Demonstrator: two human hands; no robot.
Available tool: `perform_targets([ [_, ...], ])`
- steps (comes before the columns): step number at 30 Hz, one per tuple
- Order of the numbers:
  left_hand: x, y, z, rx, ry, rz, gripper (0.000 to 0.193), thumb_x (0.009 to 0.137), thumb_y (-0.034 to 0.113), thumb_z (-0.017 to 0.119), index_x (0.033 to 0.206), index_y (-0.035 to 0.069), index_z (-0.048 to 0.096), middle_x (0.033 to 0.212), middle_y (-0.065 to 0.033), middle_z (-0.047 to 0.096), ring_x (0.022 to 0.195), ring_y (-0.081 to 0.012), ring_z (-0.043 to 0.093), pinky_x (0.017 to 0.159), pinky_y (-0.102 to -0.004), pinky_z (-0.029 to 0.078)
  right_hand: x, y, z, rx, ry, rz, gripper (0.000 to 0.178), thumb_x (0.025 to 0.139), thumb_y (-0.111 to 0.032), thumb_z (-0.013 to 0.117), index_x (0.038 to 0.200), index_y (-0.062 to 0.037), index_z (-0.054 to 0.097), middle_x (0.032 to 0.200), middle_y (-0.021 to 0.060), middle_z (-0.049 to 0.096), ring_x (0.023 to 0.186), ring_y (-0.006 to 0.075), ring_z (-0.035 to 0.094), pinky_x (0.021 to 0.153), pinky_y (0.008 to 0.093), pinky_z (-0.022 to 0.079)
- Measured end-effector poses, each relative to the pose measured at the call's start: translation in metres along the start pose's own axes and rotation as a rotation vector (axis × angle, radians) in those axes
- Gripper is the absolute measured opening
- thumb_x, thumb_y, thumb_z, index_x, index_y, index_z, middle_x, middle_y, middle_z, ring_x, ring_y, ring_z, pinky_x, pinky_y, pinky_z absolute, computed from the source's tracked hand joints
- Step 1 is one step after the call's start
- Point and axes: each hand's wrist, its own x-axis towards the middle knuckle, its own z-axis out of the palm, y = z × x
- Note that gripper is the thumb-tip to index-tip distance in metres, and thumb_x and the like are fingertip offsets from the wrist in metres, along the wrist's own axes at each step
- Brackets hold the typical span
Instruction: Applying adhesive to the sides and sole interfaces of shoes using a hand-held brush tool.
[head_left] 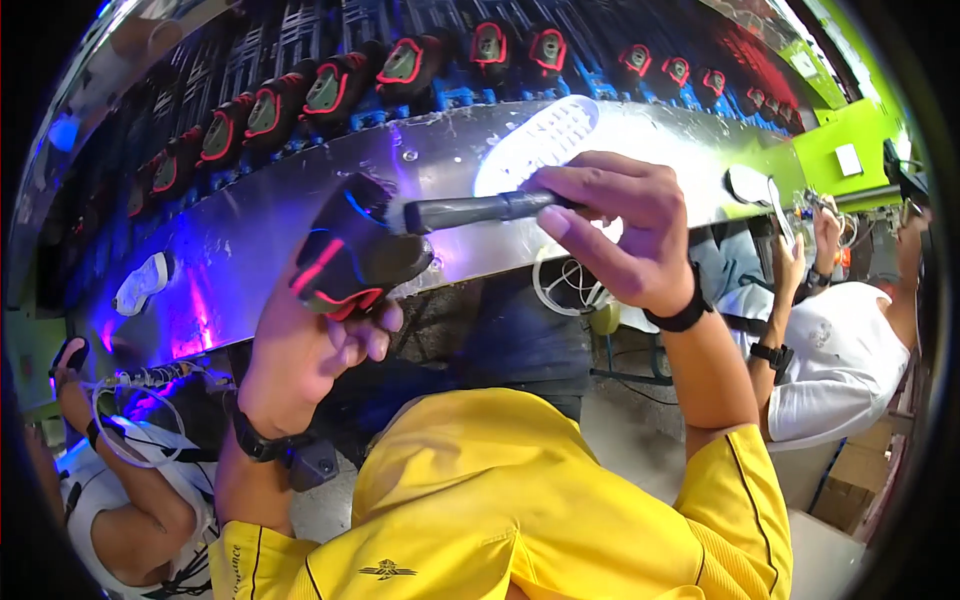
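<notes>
My left hand [310,345] is closed round a black shoe upper [365,250] with red trim and a thin blue line along its edge. The upper is tilted above the front edge of the metal bench. Between the thumb and fingers of my right hand [630,225] is a brush [465,212] with a dark handle, held nearly level. Its pale bristles point left and meet or nearly meet the upper; I cannot tell if they touch. A brightly lit white shoe sole [540,145] lies on the bench just beyond the brush.
Beyond the metal bench [270,250] runs a row of black shoes with red trim [325,88]. A white sole [142,285] lies at the bench's left, another [748,184] at its right. Co-workers in white tops [840,345] work on both sides, near a green machine frame [850,155].
</notes>
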Motion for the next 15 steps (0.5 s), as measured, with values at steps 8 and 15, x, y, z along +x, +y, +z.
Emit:
perform_targets([
  [8, -0.006, -0.012, 0.006, -0.284, -0.079, -0.203, 0.049, 0.108, 0.043, 0.045, 0.132, 0.004, 0.06, 0.093, -0.0234, 0.067, 0.058, -0.0277, 0.067, 0.044, -0.0255, 0.05, -0.017, 0.025, 0.013, 0.175, 0.044, 0.039, 0.024, 0.088, -0.012, 0.079, 0.104, 0.0061, 0.078, 0.078, 0.013, 0.07, 0.062, 0.0164, 0.062, 0.057, 0.0296, 0.046],
  [15, 0.0, -0.013, 0.014, -0.394, -0.194, -0.193, 0.054, 0.107, 0.049, 0.042, 0.125, 0.002, 0.062, 0.092, -0.025, 0.066, 0.062, -0.0303, 0.067, 0.051, -0.0325, 0.056, -0.043, 0.046, 0.02, 0.26, 0.068, 0.168, 0.021, 0.091, -0.013, 0.077, 0.102, 0.0052, 0.078, 0.075, 0.0117, 0.069, 0.065, 0.0167, 0.059, 0.061, 0.0317, 0.044],
])
